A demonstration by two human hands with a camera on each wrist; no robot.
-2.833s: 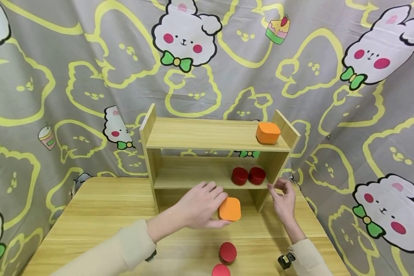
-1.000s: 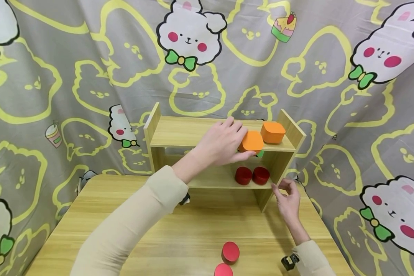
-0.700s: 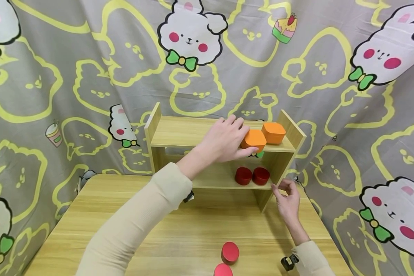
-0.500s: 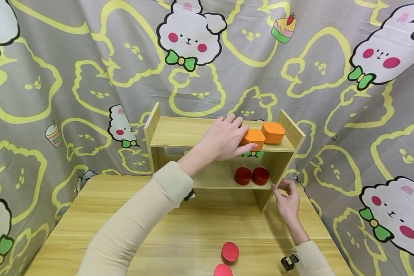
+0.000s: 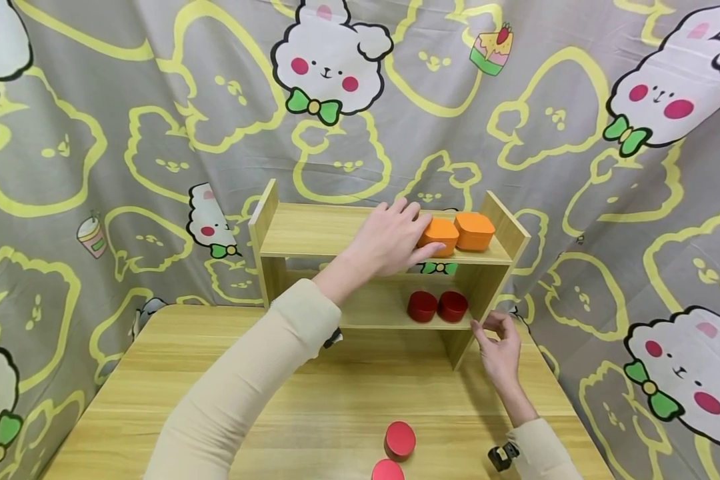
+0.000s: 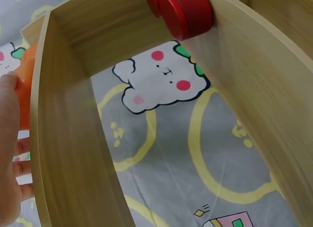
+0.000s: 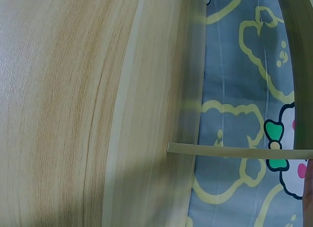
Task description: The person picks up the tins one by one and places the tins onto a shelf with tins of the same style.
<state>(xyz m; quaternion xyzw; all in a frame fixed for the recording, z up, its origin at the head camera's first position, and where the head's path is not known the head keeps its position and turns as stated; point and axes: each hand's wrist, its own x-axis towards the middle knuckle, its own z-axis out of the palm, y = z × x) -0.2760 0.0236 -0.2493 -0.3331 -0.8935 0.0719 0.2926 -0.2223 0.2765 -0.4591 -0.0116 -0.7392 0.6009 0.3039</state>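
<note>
A small wooden shelf [image 5: 312, 230] stands on the table. On its top board, my left hand [image 5: 390, 240] holds an orange rounded-square box [image 5: 441, 235], thumb in front and fingers behind. Right beside it is a second orange box [image 5: 475, 231], near the side panel. In the left wrist view, part of the left hand [image 6: 7, 153] and the held box [image 6: 25, 87] show at the left edge. My right hand [image 5: 500, 347] pinches the front edge of the shelf's right side panel, below the middle board. Only a sliver of it enters the right wrist view.
Two dark red round boxes [image 5: 423, 306] sit on the middle board at the right. Two more red round boxes [image 5: 400, 440] are on the wooden table [image 5: 312, 427] near the front, one cut by the frame. A patterned curtain [image 5: 420, 147] hangs behind.
My left hand has carried the orange box up from in front of the lower shelf to the top board, then slightly back, beside the other orange box. The right hand has kept its place.
</note>
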